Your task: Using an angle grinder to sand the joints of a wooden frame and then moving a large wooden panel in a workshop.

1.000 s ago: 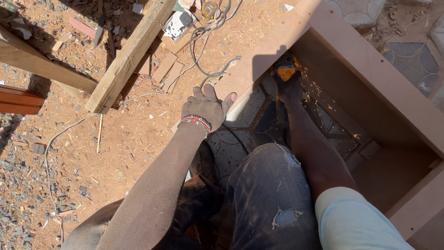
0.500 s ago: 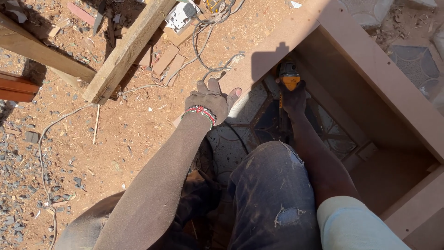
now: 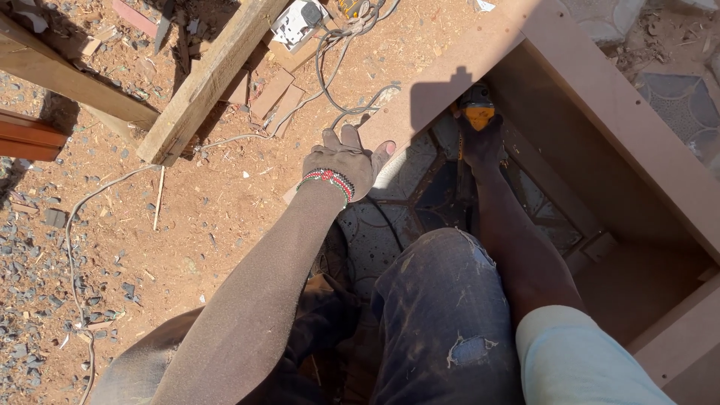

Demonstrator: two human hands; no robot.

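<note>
My left hand (image 3: 346, 163), with a beaded band at the wrist, lies flat on the outer face of a brown board frame (image 3: 450, 71), fingers spread over its edge. My right hand (image 3: 480, 142) reaches down inside the frame, into the shadow, and grips a yellow and black power tool (image 3: 477, 111) against the inner side of the same board. The tool's tip is hidden. My knee in dark, stained jeans (image 3: 442, 300) is below both arms.
Patterned paving (image 3: 420, 187) shows inside the frame. Rough wooden beams (image 3: 202, 82) cross the sawdust-covered ground at upper left, with a white socket box (image 3: 296, 22) and grey cables (image 3: 337, 75) near them. A thin cable (image 3: 75, 225) runs down the left.
The view has shifted slightly, so beams and frame sit lower and further left. Both hands stay in place on the board and the tool.
</note>
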